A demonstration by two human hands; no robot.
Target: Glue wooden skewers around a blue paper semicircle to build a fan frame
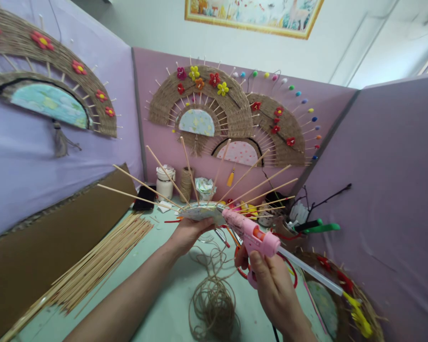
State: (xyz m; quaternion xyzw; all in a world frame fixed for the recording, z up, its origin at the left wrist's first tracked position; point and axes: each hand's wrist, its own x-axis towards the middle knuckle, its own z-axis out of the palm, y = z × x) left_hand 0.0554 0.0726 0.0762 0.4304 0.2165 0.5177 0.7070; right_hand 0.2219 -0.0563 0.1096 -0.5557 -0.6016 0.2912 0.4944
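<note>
In my left hand (190, 233) is a pale, patterned half-round fan base (199, 212), gripped along its lower edge. Thin wooden sticks (185, 166) spread out from its curved rim like rays. My right hand (273, 280) is wrapped round the handle of a pink hot glue gun (251, 232). The gun's nozzle end meets the right part of the fan base; whether it touches cannot be made out. A clear glue stick (310, 270) sticks out of the gun's back, with a yellow piece (358, 313) at its end.
A tangle of jute twine (214, 299) lies below my hands. Bundled wooden sticks (103, 261) lie at left beside brown cardboard (74, 213). A white jar (165, 183) and twine spool (187, 184) stand behind. Green-handled scissors (321, 228) are at right. Finished woven fans (199, 95) hang on the partitions.
</note>
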